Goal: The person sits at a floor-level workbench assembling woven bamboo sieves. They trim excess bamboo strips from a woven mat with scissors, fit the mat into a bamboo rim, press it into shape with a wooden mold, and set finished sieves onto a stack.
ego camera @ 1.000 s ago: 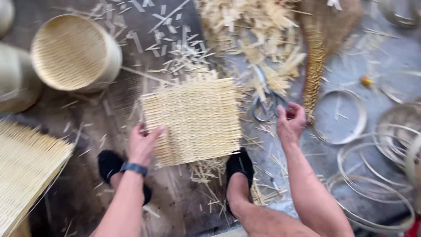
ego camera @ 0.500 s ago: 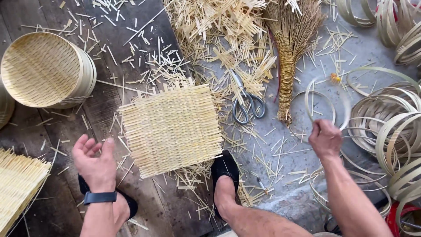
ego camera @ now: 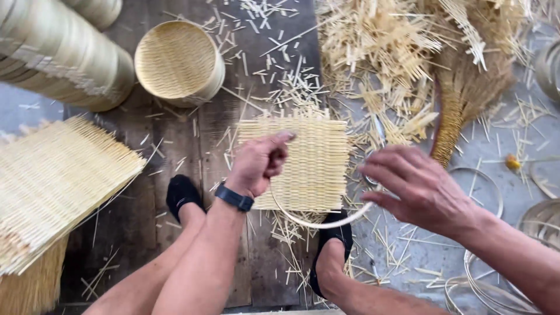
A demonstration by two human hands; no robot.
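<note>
Both hands, left (ego camera: 256,163) and right (ego camera: 417,189), grip a thin pale bamboo hoop (ego camera: 321,221) above the square woven bamboo mat (ego camera: 312,166), held flat underfoot.

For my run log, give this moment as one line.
left hand: holds bamboo hoop | right hand: holds hoop | below: woven mat

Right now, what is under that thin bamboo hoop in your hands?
Under the bamboo hoop, held by the left hand and right hand, lies a square woven mat. The hands cover parts of the mat and hoop.

Woven mat (ego camera: 315,166) centre; basket (ego camera: 178,61) behind-left; mat stack (ego camera: 52,181) left; broom (ego camera: 461,99) right.
</note>
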